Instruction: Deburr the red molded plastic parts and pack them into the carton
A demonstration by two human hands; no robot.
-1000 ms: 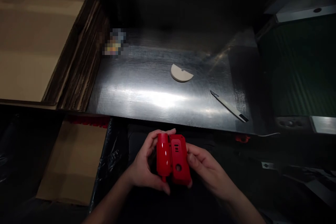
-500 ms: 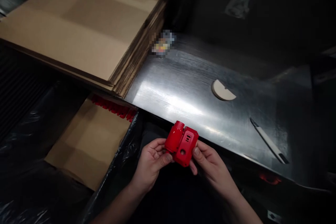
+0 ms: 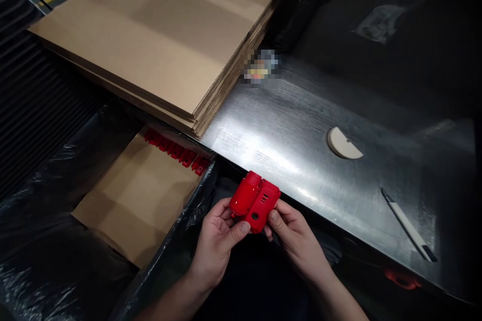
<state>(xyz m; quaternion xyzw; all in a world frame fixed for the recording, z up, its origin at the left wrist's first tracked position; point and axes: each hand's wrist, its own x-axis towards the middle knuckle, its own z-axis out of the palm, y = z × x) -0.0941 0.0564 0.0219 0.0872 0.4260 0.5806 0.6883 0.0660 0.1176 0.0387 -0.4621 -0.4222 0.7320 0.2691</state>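
Head view: the left hand (image 3: 213, 241) grasps the lower left end of a red part (image 3: 253, 205), its thumb pressed on the lower edge. The right hand (image 3: 301, 241) pinches the opposite edge between thumb and fingers. The part is held just off the near edge of the metal table (image 3: 293, 115), ribbed neck pointing away from the wearer, holed face up.

Change noted: one second ago, the left hand spanned the cylindrical side from end to end; its thumb has since shifted onto the flat section. The part now slants in view. Both hands have kept contact, so the part remains under two-handed control and has not been set down.

The camera has also swung left. Consequently, the row of red pieces (image 3: 175, 150) along the edge of a cardboard sheet (image 3: 124, 200), beside black plastic film (image 3: 37, 271), is more fully exposed.

Farther out, a pale half-disc (image 3: 344, 145) and a knife (image 3: 408, 225) lie apart on the table. Stacked cardboard (image 3: 169, 30) occupies its left end.
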